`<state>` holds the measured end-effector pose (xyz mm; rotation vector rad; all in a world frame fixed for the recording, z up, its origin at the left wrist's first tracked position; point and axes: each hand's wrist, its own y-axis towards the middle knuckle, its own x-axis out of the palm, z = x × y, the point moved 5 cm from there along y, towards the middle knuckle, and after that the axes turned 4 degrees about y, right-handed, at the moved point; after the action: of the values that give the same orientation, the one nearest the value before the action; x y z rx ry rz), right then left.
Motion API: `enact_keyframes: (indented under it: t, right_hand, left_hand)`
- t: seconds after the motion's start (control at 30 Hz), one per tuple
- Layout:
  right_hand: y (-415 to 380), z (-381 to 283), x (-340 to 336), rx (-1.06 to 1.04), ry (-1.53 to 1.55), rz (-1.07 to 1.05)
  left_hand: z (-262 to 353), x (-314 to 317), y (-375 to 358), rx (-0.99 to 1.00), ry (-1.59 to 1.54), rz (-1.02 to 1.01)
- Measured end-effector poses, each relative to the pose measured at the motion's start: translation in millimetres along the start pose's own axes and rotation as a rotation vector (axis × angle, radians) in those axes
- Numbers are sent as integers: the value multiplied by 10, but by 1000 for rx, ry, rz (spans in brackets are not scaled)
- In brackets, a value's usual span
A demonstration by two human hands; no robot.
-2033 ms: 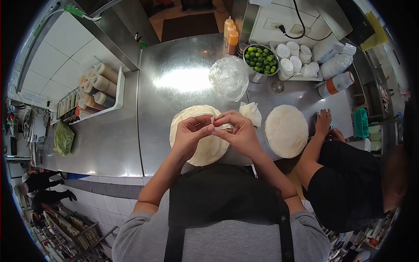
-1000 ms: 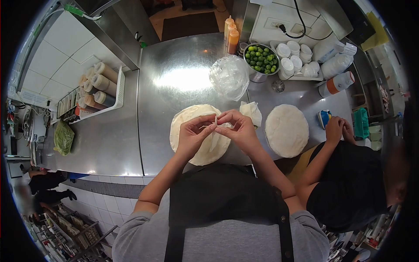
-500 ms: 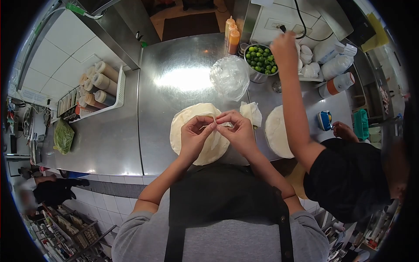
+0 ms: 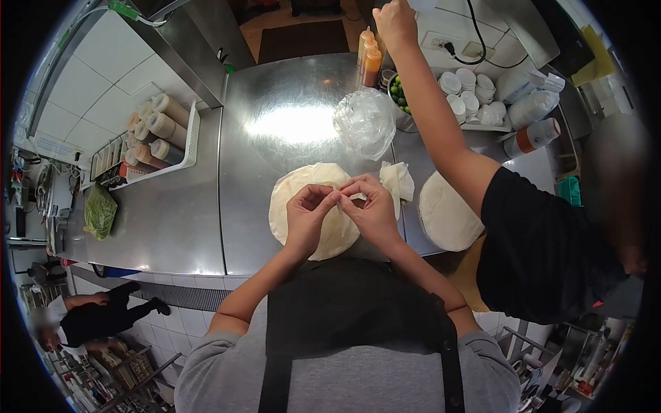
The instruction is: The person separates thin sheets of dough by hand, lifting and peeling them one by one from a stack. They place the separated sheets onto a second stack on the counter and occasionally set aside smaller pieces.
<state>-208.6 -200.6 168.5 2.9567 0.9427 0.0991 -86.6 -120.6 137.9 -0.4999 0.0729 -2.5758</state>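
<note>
Just over a round stack of thin pale dough sheets (image 4: 286,189), my left hand (image 4: 308,215) and my right hand (image 4: 374,215) meet at the fingertips. Each thumb and forefinger is closed in a pinch on the loose edge of a dough sheet, which shows pale between and below the fingers. The fingers hide exactly how much of it is held. To the right of my right hand lies a crumpled, folded pale piece (image 4: 397,181), like a bunched sheet or cloth. Farther right is a second round stack of dough sheets (image 4: 447,213).
Beyond the stacks sit a clear plastic bag (image 4: 365,124), a metal pot of green limes (image 4: 398,96) and sauce bottles (image 4: 372,65). A co-worker's arm (image 4: 441,117) reaches across on the right. A white basket of bottles (image 4: 191,148) and a green bag (image 4: 100,212) are left.
My hands stay almost in place, still pinching. The co-worker's arm has swung left and farther out, now covering part of the limes and uncovering the white cups. A person at lower left has shifted.
</note>
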Motion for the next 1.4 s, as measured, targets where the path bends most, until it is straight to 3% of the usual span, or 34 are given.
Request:
enact_keyframes:
  t: [0.33, 0.43, 0.73, 0.83, 0.9, 1.23, 1.33, 1.4]
  right_hand:
    - [9, 9, 4, -42, -77, -1]
    - [5, 19, -3, 43, -62, 1]
    - [15, 17, -12, 19, -88, 1]
    - [18, 117, -30, 8, -25, 43]
    - [17, 315, -28, 103, 245, 102]
    - [-40, 138, -8, 79, 76, 39]
    - [-12, 129, -55, 32, 76, 6]
    - [17, 92, -91, -36, 75, 0]
  left_hand:
    - [-14, 12, -34, -17, -28, 23]
    - [-11, 5, -35, -14, -36, 13]
    - [-92, 4, 13, 27, 143, -83]
    - [-131, 23, 23, -21, 8, -87]
    - [-123, 28, 22, -46, -84, -40]
    - [-89, -21, 83, -50, 3, -48]
    - [-47, -37, 123, -159, -144, -91]
    - [-9, -67, 156, -136, 47, -122]
